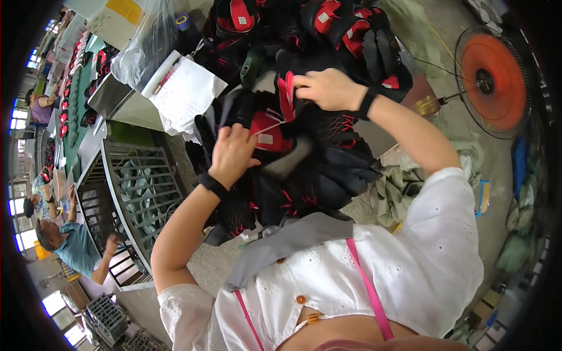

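Note:
A pile of black shoe uppers with red linings lies before me. My left hand is closed on the edge of one black upper, whose red lining carries a pale label and a white string. Above and to the right, my right hand pinches a red tongue between thumb and fingers. Motion blurs the black parts between the two hands, so I cannot tell whether both hold the same upper. A dark green shoe-shaped piece lies just beyond them.
A spinning orange fan stands at the right. At the left are a clipboard with written paper, a metal rack cart and a green conveyor with shoes. A person in a teal shirt works beside the cart.

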{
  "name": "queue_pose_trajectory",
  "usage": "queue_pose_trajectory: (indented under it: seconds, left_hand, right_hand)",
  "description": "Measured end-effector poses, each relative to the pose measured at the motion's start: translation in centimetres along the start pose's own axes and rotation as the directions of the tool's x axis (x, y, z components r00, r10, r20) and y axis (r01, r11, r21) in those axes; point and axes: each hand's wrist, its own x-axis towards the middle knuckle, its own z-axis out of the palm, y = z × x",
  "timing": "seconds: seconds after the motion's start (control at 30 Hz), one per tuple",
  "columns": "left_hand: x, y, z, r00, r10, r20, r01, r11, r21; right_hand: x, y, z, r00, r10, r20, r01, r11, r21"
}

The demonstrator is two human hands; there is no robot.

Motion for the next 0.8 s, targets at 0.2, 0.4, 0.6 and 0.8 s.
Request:
queue_pose_trajectory:
  seconds: [0.2, 0.4, 0.6, 0.8]
  left_hand:
    - [0.1, -1.8, 1.0, 0.959, -0.257, 0.118, 0.242, 0.962, 0.128]
    - [2.3, -0.8, 4.5, 0.954, -0.294, -0.056, 0.292, 0.874, 0.388]
    - [6.7, 2.7, 4.7, 0.986, -0.116, 0.121, 0.145, 0.953, -0.265]
    - [8.5, 0.4, 5.3, 0.958, -0.217, 0.19, 0.288, 0.745, -0.602]
  right_hand:
    - [-8.1, -1.8, -4.2, 0.98, 0.201, -0.005, -0.201, 0.978, -0.047]
    - [-8.5, -5.5, -3.7, 0.952, 0.289, -0.102, -0.3, 0.946, -0.122]
    - [-6.1, -5.5, -2.5, 0.922, 0.315, -0.223, -0.345, 0.932, -0.109]
    - [-1.2, -5.6, 0.0, 0.91, 0.382, -0.163, -0.404, 0.904, -0.14]
